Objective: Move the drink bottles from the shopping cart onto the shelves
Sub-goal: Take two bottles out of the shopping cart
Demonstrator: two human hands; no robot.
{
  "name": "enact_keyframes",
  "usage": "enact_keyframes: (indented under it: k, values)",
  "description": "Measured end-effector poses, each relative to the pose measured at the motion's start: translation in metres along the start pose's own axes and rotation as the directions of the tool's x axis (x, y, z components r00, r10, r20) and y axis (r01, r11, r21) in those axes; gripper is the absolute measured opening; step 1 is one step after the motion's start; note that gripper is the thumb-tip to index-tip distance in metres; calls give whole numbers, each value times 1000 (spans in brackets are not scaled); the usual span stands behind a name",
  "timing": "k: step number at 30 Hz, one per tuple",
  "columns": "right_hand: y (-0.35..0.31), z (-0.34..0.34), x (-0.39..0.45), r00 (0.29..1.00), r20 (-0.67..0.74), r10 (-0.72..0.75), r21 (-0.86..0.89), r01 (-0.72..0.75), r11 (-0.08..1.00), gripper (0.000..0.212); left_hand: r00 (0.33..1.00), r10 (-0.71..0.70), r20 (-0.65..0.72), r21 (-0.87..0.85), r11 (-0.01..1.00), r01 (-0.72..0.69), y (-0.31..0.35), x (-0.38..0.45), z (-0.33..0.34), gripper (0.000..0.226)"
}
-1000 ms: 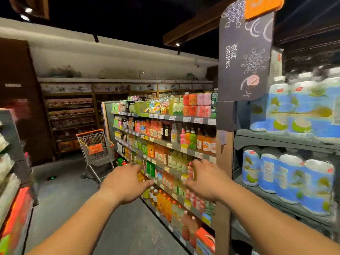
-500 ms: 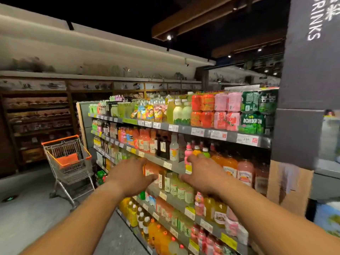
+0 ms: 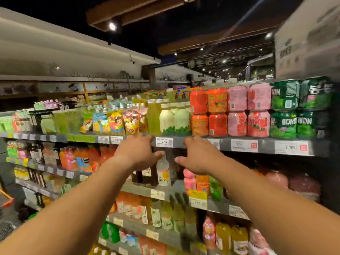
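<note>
Drink shelves fill the view; the top shelf edge carries price tags. My left hand and my right hand are stretched out side by side in front of the second shelf, palms down, fingers apart, holding nothing. Between the two hands stands a clear bottle with a white label on the second shelf; my left thumb is close to its cap. Dark bottles stand just left of it. The shopping cart shows only as an orange corner at the far left edge.
Top shelf holds pale green bottles, red, pink and green cans and pouches. Lower shelves hold orange, yellow and pink bottles. A cardboard box sits above at right. The aisle floor lies at lower left.
My view has swung right and closer to the shelves; the cart has slid almost out of frame at left. Both hands have risen toward the second shelf, still holding nothing.
</note>
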State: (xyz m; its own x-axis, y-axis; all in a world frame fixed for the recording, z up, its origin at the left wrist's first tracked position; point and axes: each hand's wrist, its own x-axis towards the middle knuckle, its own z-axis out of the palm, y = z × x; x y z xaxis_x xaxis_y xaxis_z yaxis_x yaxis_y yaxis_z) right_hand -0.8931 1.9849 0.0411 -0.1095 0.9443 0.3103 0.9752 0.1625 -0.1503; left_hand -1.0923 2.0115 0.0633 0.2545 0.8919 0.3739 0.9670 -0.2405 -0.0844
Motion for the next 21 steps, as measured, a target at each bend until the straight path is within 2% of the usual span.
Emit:
enact_keyframes:
  k: [6, 12, 14, 18, 21]
  values:
    - [-12, 8, 59, 998, -50, 44, -45, -46, 998, 68, 997, 62, -49, -36, 997, -64, -29, 64, 18, 77]
    - [-34, -16, 127, 966, -234, 110, -53, -126, 991, 71, 948, 230, -219, -26, 970, -241, -32, 146, 3, 87]
    - [-43, -26, 150, 952, -261, 161, -51, -180, 982, 70, 936, 280, -213, -27, 956, -292, -26, 168, -1, 88]
    - [-55, -37, 181, 947, -195, 254, -145, -284, 948, 62, 922, 365, -127, -57, 926, -374, -19, 203, -1, 77]
    - [-59, -33, 196, 931, -162, 327, -215, -357, 909, 58, 938, 336, -89, -125, 930, -346, -21, 216, 8, 63]
